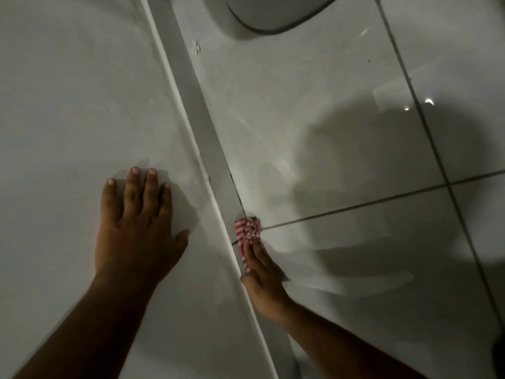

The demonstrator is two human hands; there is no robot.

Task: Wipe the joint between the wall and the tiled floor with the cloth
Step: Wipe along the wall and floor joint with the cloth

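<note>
Head view, the only one we have: our right hand (262, 272) presses a bunched red-and-white striped cloth (247, 231) into the joint (237, 199) where the skirting strip (203, 127) of the wall (82, 91) meets the tiled floor (314, 105). Fingers lie flat and together on top of the cloth, pinning it down rather than wrapped round it; the wad pokes out ahead of the fingertips, right at the point where a dark grout line (355, 205) runs off across the floor. Our left hand (136, 220) is spread wide open, palm flat on the wall w/ nothing in it, well to the far side of the skirting from the cloth, prob. a brace while we lean in. Beyond the cloth the joint runs on bare and unobstructed, w/ a few dark specks near it, up toward a white rounded fixture (273, 15) at the frame's top edge; plenty of open floor beside the right hand for the arm to slide along. We judge the stroke is under way, most of the visible joint ahead not yet reached. Dim light and blur hide how clean it is.
</note>
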